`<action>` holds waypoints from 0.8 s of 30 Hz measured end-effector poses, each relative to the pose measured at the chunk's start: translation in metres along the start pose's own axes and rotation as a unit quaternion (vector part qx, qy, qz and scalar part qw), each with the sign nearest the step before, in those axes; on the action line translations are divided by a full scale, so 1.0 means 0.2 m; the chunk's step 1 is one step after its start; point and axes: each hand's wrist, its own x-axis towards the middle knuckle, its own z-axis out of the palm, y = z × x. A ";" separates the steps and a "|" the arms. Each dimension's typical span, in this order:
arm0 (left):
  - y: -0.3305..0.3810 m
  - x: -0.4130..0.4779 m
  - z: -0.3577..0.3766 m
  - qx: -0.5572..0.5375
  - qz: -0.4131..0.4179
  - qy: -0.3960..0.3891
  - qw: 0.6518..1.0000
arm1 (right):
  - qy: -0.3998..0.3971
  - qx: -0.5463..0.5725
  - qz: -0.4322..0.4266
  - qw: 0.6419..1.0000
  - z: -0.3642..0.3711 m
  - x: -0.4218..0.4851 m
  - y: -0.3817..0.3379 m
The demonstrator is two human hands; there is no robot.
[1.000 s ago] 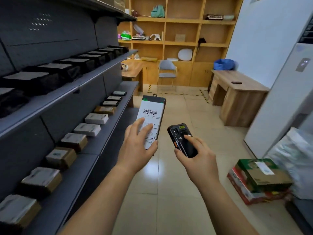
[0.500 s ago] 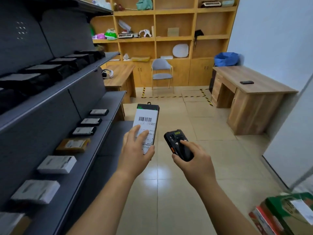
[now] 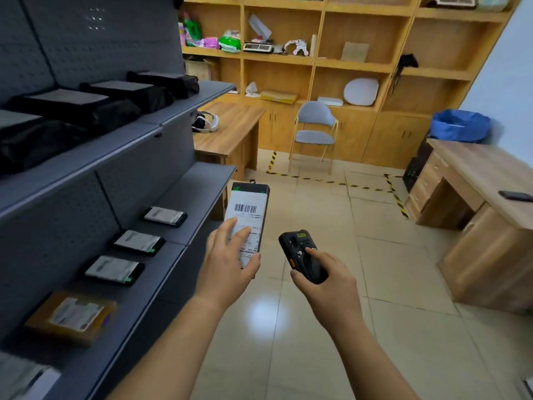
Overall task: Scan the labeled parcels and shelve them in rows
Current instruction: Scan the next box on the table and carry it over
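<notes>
My left hand holds a flat black parcel with a white barcode label facing up, thumb and fingers across its lower half. My right hand grips a black handheld scanner, thumb on its keys, just right of the parcel. The grey metal shelf runs along the left. Its lower board carries a row of labeled parcels: three black ones and a brown one. The far end of that board is bare.
Black bagged parcels line the upper shelf board. Ahead stand a wooden table with a white headset, a grey chair and a wooden wall unit. A wooden desk and blue bin are right. Yellow-black tape marks the tiled floor.
The view has moved forward along the shelf and turned left; the boxes on the floor at right left the frame. Both hands keep the parcel and scanner in the same pose.
</notes>
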 end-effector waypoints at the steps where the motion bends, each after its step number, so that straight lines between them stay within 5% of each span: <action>1: -0.02 0.13 0.06 0.002 0.002 -0.008 1.000 | 0.000 -0.004 0.003 1.000 0.02 0.14 0.03; 11: -0.32 1.35 0.77 0.013 -0.032 -0.008 0.999 | -0.035 -0.007 0.008 0.999 0.39 1.51 0.45; 18: -0.75 1.87 0.96 0.027 -0.175 0.077 0.981 | -0.187 -0.039 -0.072 0.979 0.88 2.42 0.48; 24: -1.18 1.96 0.97 0.061 -0.326 0.156 0.930 | -0.329 -0.019 -0.142 0.933 1.47 2.83 0.39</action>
